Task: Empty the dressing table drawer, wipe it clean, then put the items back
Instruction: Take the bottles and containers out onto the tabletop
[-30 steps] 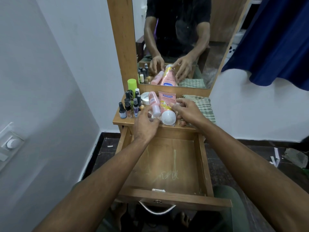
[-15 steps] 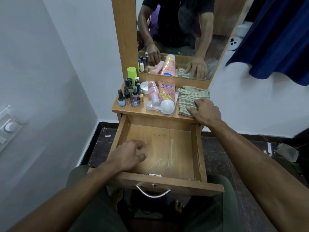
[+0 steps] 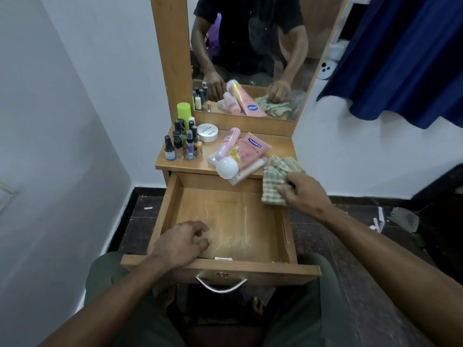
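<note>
The drawer (image 3: 225, 221) stands pulled out from under the bench (image 3: 185, 165), its wooden floor bare apart from pale scribbled marks near the middle. The left hand (image 3: 179, 242) rests at the drawer's front left corner, over the front panel, fingers loosely curled and holding nothing. The right hand (image 3: 304, 194) grips a green checked cloth (image 3: 278, 179) with curled fingers; the cloth hangs off the bench's right front corner, partly over the drawer's right rear corner.

The emptied items sit on the bench top. At the left edge stands a cluster of small nail polish bottles (image 3: 181, 144), upright and close together, with a lime green can (image 3: 184, 111) behind them against the mirror frame. Just right of the bottles lies a round white jar (image 3: 207, 132). Toward the middle lies a pink tube (image 3: 246, 151) with a large white cap (image 3: 227, 167) pointing at the drawer, and a small pink bottle (image 3: 226, 144) lies against its left side; both rest on a clear plastic pouch whose edge juts over the bench front.

The mirror (image 3: 250, 58) above reflects the person's arms, the pink tube and the cloth. A dark blue fabric (image 3: 400, 53) hangs at the upper right, and a metal handle (image 3: 220, 286) curves below the drawer front
</note>
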